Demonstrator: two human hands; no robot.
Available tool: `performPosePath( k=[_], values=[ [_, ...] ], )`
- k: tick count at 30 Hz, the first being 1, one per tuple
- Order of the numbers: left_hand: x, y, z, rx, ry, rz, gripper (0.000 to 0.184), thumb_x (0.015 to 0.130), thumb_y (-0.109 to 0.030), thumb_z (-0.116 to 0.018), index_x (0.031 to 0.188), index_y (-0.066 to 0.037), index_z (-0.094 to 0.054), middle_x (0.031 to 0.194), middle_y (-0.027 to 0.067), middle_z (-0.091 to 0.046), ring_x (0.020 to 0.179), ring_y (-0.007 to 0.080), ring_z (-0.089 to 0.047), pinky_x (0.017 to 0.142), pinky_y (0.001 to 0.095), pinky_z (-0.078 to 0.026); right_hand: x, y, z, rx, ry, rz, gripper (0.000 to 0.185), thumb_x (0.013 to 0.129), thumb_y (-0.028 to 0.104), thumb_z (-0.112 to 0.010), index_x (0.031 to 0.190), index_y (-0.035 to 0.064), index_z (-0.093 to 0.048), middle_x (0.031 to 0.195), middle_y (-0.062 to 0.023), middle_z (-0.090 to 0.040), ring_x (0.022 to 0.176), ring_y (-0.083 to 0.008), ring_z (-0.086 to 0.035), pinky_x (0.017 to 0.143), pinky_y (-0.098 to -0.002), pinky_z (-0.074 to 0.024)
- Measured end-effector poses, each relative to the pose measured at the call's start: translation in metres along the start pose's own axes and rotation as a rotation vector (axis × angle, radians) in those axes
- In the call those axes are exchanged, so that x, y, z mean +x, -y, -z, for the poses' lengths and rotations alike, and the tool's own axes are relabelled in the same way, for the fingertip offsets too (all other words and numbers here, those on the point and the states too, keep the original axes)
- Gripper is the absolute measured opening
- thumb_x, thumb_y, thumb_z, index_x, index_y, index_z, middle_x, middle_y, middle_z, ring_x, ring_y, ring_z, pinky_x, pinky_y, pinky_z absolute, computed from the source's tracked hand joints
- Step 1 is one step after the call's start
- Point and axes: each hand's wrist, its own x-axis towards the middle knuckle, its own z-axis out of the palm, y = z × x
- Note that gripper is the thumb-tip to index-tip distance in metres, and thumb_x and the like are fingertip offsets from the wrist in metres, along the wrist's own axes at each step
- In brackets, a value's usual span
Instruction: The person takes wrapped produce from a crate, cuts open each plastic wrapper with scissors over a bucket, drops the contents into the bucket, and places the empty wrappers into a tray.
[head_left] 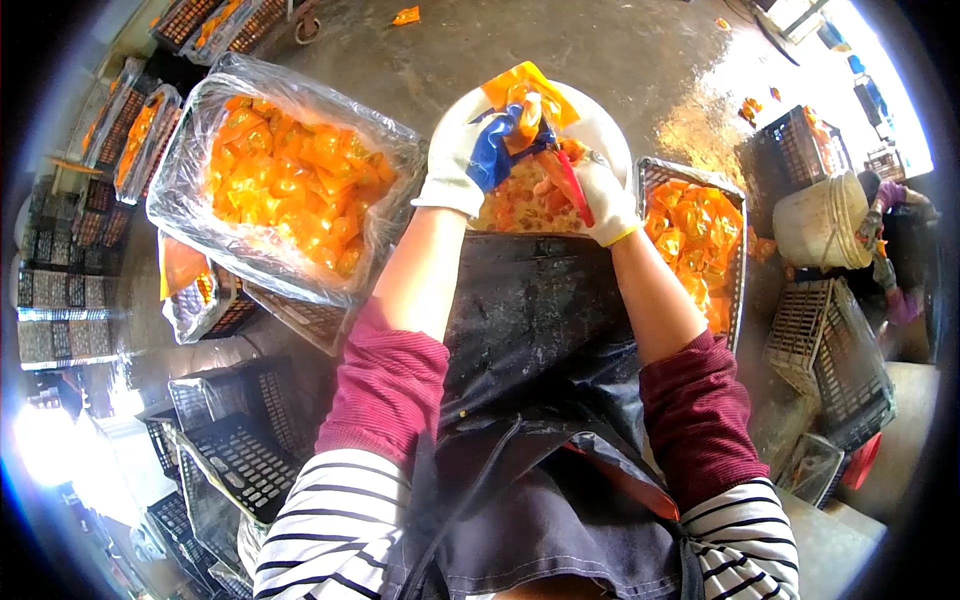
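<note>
My left hand (458, 160), in a white glove with blue patches, is closed around an orange, film-like packet (524, 84) that sticks up past the fingers. My right hand (606, 200), gloved in white with a yellow cuff edge, grips a red-handled tool (573, 188) whose working end is hidden at the packet. Both hands are close together over a round white basin (612, 118). Orange and brown bits (525, 200) lie wet in the basin.
Left stands a plastic-lined crate (285, 75) full of orange packets (290, 190). A second crate (741, 200) of them is at the right. Stacked black crates (240, 460) stand lower left. At the far right, another person's hands (880, 250) are by a white bucket (815, 220).
</note>
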Motion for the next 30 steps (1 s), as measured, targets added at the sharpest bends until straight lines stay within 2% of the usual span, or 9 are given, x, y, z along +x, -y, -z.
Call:
performPosePath(
  k=[5,8,11,14,15,17,20,27,30],
  values=[
    [-0.006,-0.013,-0.002,0.515,-0.129,-0.071,0.029,0.089,-0.024,-0.060,0.108,-0.002,-0.058,0.101,0.0122,-0.065,0.089,0.0222,-0.063,0.080,0.0317,-0.051,0.017,-0.019,-0.005,0.090,-0.072,0.162,0.028,0.079,0.020,-0.070,0.100,0.0012,-0.064,0.087,-0.0065,-0.064,0.076,-0.0133,-0.058,0.064,-0.0268,-0.0452],
    [-0.016,-0.025,-0.009,0.364,-0.225,0.039,0.032,0.086,-0.025,-0.062,0.108,-0.002,-0.060,0.100,0.0158,-0.066,0.087,0.0252,-0.063,0.079,0.0325,-0.049,0.028,-0.034,-0.005,0.148,-0.076,0.307,0.030,0.078,0.023,-0.070,0.099,0.0018,-0.064,0.084,-0.0059,-0.064,0.070,-0.0141,-0.058,0.059,-0.0282,-0.0443],
    [-0.005,-0.008,0.012,1.097,-0.211,-0.089,0.033,0.085,-0.025,-0.063,0.110,-0.003,-0.061,0.098,0.0152,-0.066,0.085,0.0242,-0.063,0.077,0.0324,-0.049,0.008,-0.013,-0.011,0.132,-0.055,0.237,0.034,0.085,0.023,-0.066,0.109,0.0006,-0.060,0.094,-0.0057,-0.063,0.079,-0.0142,-0.057,0.071,-0.0256,-0.0458],
    [-0.013,-0.025,0.004,1.136,-0.250,-0.203,0.028,0.087,-0.023,-0.060,0.106,-0.003,-0.064,0.097,0.0108,-0.067,0.086,0.0207,-0.063,0.076,0.0297,-0.049,-0.016,0.026,-0.016,-0.100,-0.040,0.050,0.036,0.087,0.024,-0.065,0.113,0.0005,-0.058,0.101,-0.0064,-0.062,0.083,-0.0143,-0.059,0.076,-0.0244,-0.0480],
    [-0.017,-0.030,-0.003,0.849,-0.286,-0.130,0.028,0.087,-0.022,-0.061,0.107,-0.002,-0.063,0.098,0.0098,-0.066,0.088,0.0193,-0.062,0.077,0.0289,-0.050,-0.019,0.031,-0.017,-0.211,-0.034,-0.012,0.035,0.086,0.024,-0.065,0.112,0.0008,-0.059,0.101,-0.0068,-0.062,0.083,-0.0144,-0.059,0.075,-0.0244,-0.0487],
    [-0.023,-0.036,-0.016,0.276,-0.341,0.008,0.029,0.088,-0.020,-0.061,0.109,-0.001,-0.061,0.099,0.0079,-0.065,0.091,0.0165,-0.060,0.078,0.0272,-0.050,-0.017,0.015,-0.015,0.125,-0.014,0.014,0.034,0.086,0.026,-0.066,0.110,0.0016,-0.060,0.097,-0.0074,-0.063,0.081,-0.0134,-0.060,0.070,-0.0238,-0.0493],
    [-0.004,-0.001,0.000,-0.325,-0.159,0.101,0.032,0.088,-0.021,-0.063,0.112,-0.001,-0.059,0.101,0.0076,-0.063,0.090,0.0179,-0.060,0.076,0.0290,-0.052,-0.013,0.008,-0.016,0.302,0.021,0.083,0.033,0.086,0.027,-0.066,0.106,0.0021,-0.061,0.088,-0.0089,-0.065,0.075,-0.0128,-0.061,0.061,-0.0238,-0.0492],
    [-0.006,-0.005,0.002,-0.126,-0.172,0.069,0.041,0.085,-0.025,-0.067,0.116,-0.001,-0.055,0.099,0.0088,-0.061,0.087,0.0179,-0.060,0.073,0.0288,-0.053,-0.018,0.017,-0.022,0.275,0.106,0.113,0.032,0.086,0.026,-0.065,0.107,0.0015,-0.060,0.080,-0.0108,-0.065,0.056,-0.0163,-0.061,0.048,-0.0235,-0.0467],
    [-0.014,-0.015,-0.002,-0.022,-0.218,0.025,0.037,0.086,-0.020,-0.066,0.116,0.000,-0.055,0.095,0.0086,-0.062,0.081,0.0179,-0.062,0.072,0.0277,-0.054,-0.015,0.016,-0.020,0.214,0.137,0.100,0.032,0.086,0.025,-0.064,0.107,0.0013,-0.060,0.081,-0.0106,-0.065,0.060,-0.0168,-0.062,0.049,-0.0241,-0.0478]
  ],
)
